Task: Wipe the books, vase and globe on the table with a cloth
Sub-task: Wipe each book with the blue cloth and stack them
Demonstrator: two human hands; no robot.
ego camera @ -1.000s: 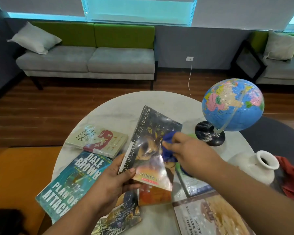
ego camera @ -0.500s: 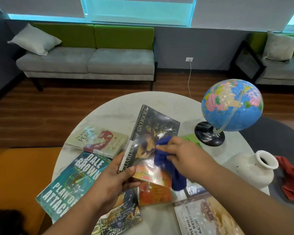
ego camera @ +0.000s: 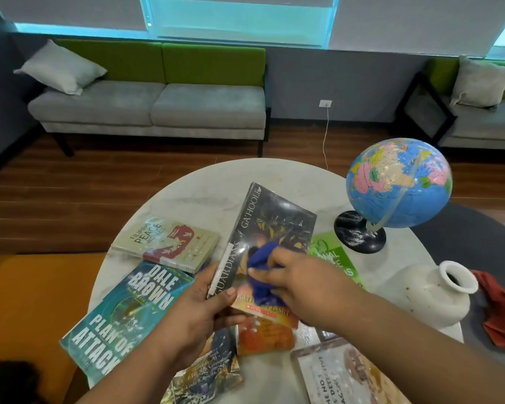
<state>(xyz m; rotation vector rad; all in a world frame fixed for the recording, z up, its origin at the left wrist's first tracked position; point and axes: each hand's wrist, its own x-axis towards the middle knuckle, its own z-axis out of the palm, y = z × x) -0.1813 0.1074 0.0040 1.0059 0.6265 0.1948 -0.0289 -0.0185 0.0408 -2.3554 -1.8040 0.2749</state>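
I see right hand pinching blue cloth, fingers bunched tight on it. Cloth now mid-cover on Ga'Hoole book, up from lower cover half second ago. I judge front-cover wipe well under way. Left hand grips book at spine edge, thumb on cover; book raised, tilted above table. Back cover hidden, possibly unwiped. Globe and vase stand right, apart from hands. Dale Brown book lies left; green book partly behind held one. Red cloth beyond vase.
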